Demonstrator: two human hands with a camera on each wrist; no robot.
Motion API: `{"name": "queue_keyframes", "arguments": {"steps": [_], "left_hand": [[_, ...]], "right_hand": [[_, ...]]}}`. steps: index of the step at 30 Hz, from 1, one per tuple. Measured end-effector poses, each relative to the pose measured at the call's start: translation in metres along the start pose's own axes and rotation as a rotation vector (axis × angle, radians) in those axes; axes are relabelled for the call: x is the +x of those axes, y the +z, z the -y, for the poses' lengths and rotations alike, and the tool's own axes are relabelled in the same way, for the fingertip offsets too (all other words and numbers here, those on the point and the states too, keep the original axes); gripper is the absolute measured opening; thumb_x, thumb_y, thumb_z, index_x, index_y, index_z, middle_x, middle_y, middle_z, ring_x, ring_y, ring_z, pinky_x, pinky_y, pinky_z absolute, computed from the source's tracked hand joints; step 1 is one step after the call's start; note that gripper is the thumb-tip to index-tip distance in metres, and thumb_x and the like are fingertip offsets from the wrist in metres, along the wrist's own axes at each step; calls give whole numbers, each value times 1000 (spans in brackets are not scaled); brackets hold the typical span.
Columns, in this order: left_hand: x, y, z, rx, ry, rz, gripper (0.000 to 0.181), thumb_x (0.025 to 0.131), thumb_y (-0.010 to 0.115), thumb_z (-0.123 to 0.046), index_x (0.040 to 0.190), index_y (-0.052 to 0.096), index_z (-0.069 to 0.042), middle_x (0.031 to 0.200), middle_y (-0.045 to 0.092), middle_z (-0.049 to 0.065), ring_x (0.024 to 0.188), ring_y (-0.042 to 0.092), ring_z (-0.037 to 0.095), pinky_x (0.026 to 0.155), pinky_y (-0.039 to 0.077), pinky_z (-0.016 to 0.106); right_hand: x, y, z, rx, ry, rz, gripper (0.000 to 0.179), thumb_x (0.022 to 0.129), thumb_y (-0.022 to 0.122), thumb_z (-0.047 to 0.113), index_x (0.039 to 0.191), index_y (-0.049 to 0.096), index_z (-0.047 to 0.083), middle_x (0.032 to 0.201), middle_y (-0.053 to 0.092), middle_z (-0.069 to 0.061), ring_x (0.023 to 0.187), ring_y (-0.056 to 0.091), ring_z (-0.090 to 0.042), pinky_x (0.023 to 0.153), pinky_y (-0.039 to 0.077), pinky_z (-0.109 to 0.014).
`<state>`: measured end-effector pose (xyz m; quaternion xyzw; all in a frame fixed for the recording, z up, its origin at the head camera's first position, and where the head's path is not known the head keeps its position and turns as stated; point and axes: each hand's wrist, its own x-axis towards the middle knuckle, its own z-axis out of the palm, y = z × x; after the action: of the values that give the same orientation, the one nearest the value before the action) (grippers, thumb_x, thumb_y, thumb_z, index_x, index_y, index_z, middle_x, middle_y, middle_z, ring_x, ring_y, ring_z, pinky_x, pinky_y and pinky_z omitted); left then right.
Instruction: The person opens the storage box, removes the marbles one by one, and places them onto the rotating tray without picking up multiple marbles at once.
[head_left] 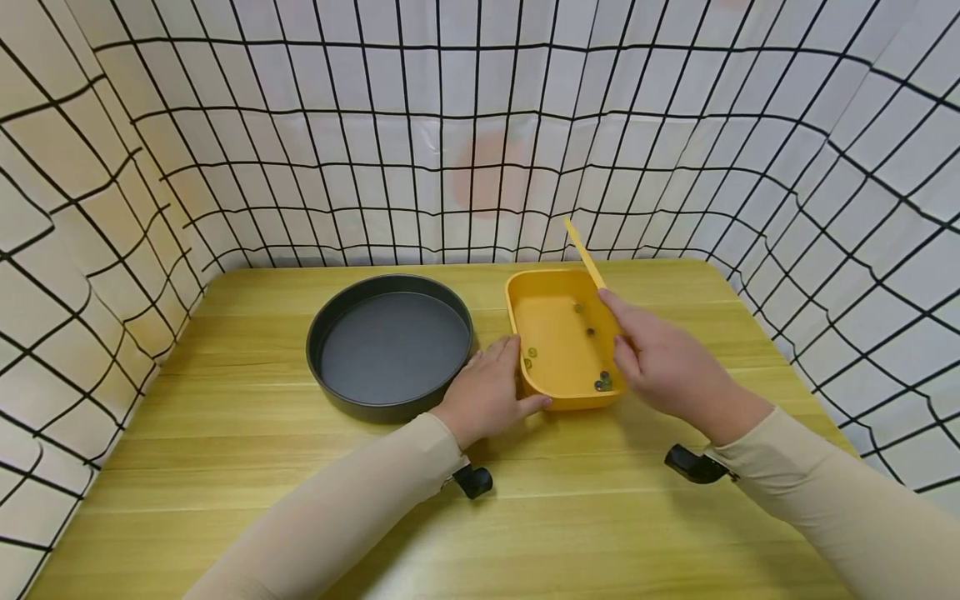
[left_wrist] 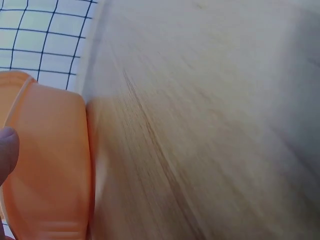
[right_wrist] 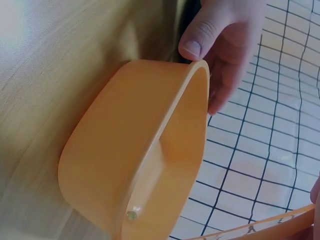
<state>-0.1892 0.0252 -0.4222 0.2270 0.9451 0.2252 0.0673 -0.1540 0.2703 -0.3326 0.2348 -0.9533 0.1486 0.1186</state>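
Note:
A yellow rectangular box point(head_left: 558, 321) stands upright on the table with several small round greenish and dark pieces point(head_left: 603, 383) scattered on its floor. My left hand point(head_left: 486, 385) holds the box's near left corner, thumb at the front rim and fingers along the left wall. Its thumb point(left_wrist: 7, 152) lies against the box wall in the left wrist view. With my right hand point(head_left: 671, 358) I grip a thin yellow piece, probably a lid point(head_left: 587, 257), over the box's right side. It appears edge-on; its curved rim shows at the lower right of the right wrist view.
A round dark grey pan point(head_left: 393, 346) sits left of the box, close to my left hand. Light wooden table point(head_left: 225, 392) lies beneath everything. White sheeting with a black grid point(head_left: 420, 133) rises behind and on both sides. A black wrist device point(head_left: 697, 465) hangs under each sleeve.

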Motion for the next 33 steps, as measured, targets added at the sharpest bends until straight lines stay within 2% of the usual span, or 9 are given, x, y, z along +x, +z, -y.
{"name": "queue_keyframes", "arguments": {"steps": [7, 12, 13, 15, 16, 19, 22, 27, 33], "left_hand": [[2, 2, -1, 32, 3, -13, 110, 90, 67, -73, 168, 23, -9, 172, 34, 9, 159, 33, 22, 131, 26, 45], [3, 3, -2, 56, 6, -22, 110, 90, 67, -73, 167, 24, -8, 172, 34, 10, 159, 34, 23, 131, 27, 44], [3, 3, -2, 61, 5, -22, 111, 90, 67, -74, 167, 23, -7, 172, 34, 10, 159, 34, 23, 131, 27, 44], [3, 4, -3, 68, 2, -21, 111, 90, 66, -74, 167, 22, -7, 172, 33, 10, 159, 33, 22, 131, 27, 44], [3, 4, -3, 72, 3, -22, 111, 90, 66, -75, 167, 23, -7, 172, 34, 10, 159, 34, 22, 131, 27, 44], [3, 5, -3, 88, 5, -25, 111, 90, 65, -75, 167, 24, -6, 172, 34, 10, 159, 34, 22, 131, 27, 44], [3, 5, -4, 113, 9, -31, 110, 90, 65, -75, 166, 25, -6, 171, 36, 10, 158, 35, 23, 131, 27, 44], [4, 6, -6, 160, 21, -52, 110, 90, 64, -77, 164, 27, -4, 166, 42, 11, 156, 39, 23, 130, 30, 43], [4, 7, -4, 153, 25, -67, 109, 91, 62, -77, 165, 26, -6, 166, 42, 10, 155, 40, 23, 131, 29, 43]], "right_hand": [[-5, -3, -7, 14, 28, -73, 61, 103, 48, 4, 163, 35, 1, 125, 67, -24, 74, 55, -21, 66, 47, -35], [-10, -3, -16, 43, 94, -86, 58, 106, 46, 6, 162, 34, -1, 145, 60, -28, 87, 66, -30, 76, 56, -45], [-11, -3, -18, 49, 107, -80, 58, 106, 45, 7, 162, 34, -2, 151, 55, -30, 89, 66, -31, 77, 56, -46], [-14, -2, -23, 60, 140, -70, 56, 107, 43, 8, 162, 34, -2, 149, 55, -31, 85, 65, -28, 72, 55, -42], [-16, -2, -25, 66, 155, -72, 56, 107, 42, 9, 162, 34, -2, 144, 59, -32, 78, 62, -25, 66, 53, -38], [-21, -2, -31, 78, 198, -96, 56, 107, 41, 11, 162, 35, -1, 101, 71, -25, 58, 51, -16, 50, 42, -29], [-27, -2, -36, 81, 237, -121, 56, 108, 41, 12, 162, 35, 0, 75, 60, -14, 51, 45, -13, 47, 40, -27], [-35, -1, -44, 71, 280, -111, 57, 106, 40, 9, 161, 32, -5, 78, 63, -19, 53, 46, -15, 46, 39, -28], [-43, -2, -57, 38, 359, -97, 61, 105, 37, 10, 163, 26, -6, 57, 50, -5, 46, 42, -17, 42, 35, -31]]}}
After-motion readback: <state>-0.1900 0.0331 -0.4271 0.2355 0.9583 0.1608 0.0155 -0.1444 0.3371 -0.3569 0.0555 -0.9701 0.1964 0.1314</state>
